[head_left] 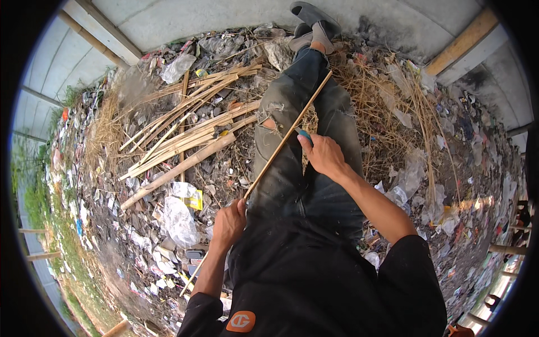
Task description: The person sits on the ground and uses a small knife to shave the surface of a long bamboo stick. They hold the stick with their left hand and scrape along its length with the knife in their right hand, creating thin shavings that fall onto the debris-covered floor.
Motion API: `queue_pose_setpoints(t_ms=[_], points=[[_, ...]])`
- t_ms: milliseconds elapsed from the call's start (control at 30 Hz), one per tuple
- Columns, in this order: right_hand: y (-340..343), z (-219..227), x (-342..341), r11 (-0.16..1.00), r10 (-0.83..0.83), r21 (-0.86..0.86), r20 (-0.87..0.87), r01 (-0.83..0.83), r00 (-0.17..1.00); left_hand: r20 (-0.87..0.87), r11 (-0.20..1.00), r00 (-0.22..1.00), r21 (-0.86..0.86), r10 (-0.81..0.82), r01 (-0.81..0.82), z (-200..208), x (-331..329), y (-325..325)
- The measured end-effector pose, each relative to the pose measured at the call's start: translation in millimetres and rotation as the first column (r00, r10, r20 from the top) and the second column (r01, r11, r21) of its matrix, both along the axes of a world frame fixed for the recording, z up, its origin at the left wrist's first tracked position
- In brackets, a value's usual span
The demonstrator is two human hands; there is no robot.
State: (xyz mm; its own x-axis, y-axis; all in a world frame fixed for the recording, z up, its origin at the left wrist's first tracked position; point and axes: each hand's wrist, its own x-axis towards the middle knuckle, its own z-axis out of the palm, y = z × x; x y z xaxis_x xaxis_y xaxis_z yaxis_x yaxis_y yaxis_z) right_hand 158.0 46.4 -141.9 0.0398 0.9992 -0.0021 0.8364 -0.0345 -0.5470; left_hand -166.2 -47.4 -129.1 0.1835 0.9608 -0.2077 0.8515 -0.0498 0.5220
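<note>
A long, thin bamboo strip slants across my lap, from beside my left forearm up over my shins. My left hand is closed round its lower part, and the tail end shows again below that forearm. My right hand grips the teal handle of a knife above my thighs. The knife meets the strip about two thirds of the way up; most of its blade is hidden. Under the strip are my worn, torn trousers, and my legs are stretched out with ankles crossed.
Split bamboo strips lie in a pile left of my legs, with a thicker bamboo piece at its near side. Dry straw-like shavings cover the ground at right. Plastic litter is scattered around. A grey wall stands beyond my feet.
</note>
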Motion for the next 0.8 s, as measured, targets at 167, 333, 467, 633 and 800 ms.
queue_pose_setpoints(t_ms=[167, 333, 467, 633, 800], points=[[-36.4, 28.3, -46.1, 1.000, 0.027, 0.016, -0.043, -0.027, 0.999, 0.076, 0.995, 0.994, -0.074, 0.073, -0.067, -4.0, 0.4, 11.3], [-58.6, 40.3, -75.3, 0.962, 0.271, -0.017, -0.028, -0.272, 0.962, 0.070, 1.000, 0.998, -0.001, 0.003, -0.003, -10.5, 20.6, 22.7], [-17.4, 11.2, -35.6, 0.996, 0.088, -0.007, 0.046, -0.087, 0.995, 0.057, 1.000, 0.998, 0.006, -0.015, 0.015, -7.3, 21.9, 23.7], [-8.9, 21.3, -24.6, 0.988, 0.152, -0.008, 0.030, -0.152, 0.988, 0.050, 1.000, 0.999, 0.016, -0.022, 0.021, -11.3, 17.5, 18.9], [-19.8, 9.7, -43.7, 0.965, 0.260, 0.008, 0.041, -0.261, 0.965, 0.017, 0.998, 0.998, 0.026, -0.054, 0.053, -20.4, -3.1, 10.5]])
